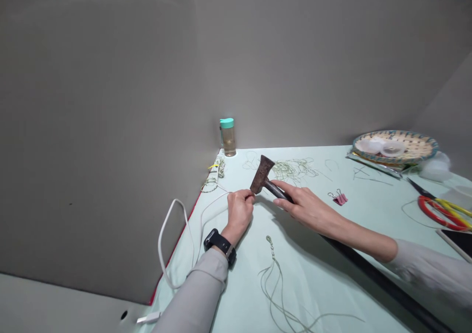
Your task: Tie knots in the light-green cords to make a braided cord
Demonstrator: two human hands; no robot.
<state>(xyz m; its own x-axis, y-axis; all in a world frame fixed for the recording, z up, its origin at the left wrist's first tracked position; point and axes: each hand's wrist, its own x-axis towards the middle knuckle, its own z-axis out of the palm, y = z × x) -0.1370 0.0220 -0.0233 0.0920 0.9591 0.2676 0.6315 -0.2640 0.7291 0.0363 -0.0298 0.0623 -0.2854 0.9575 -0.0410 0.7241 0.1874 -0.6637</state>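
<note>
My right hand (300,202) is wrapped round the dark handle of a hammer (261,174). Its rusty head flares out like a hatchet blade at the top, and the lower, blunt end is right at my left fingertips. My left hand (240,207), with a black watch at the wrist, rests on the cloth with its fingers closed in a pinch. Whatever lies between those fingers is too small to make out. Nearer to me a knotted green cord (272,249) with long loose strands lies on the cloth.
Behind the hammer spreads a tangle of green cord (291,169). A teal-lidded bottle (229,138) stands at the back corner. White cable (161,244) loops along the left edge. Rightward are a pink binder clip (339,198), a woven basket (416,146), red-and-yellow-handled scissors (442,212) and a phone (459,242).
</note>
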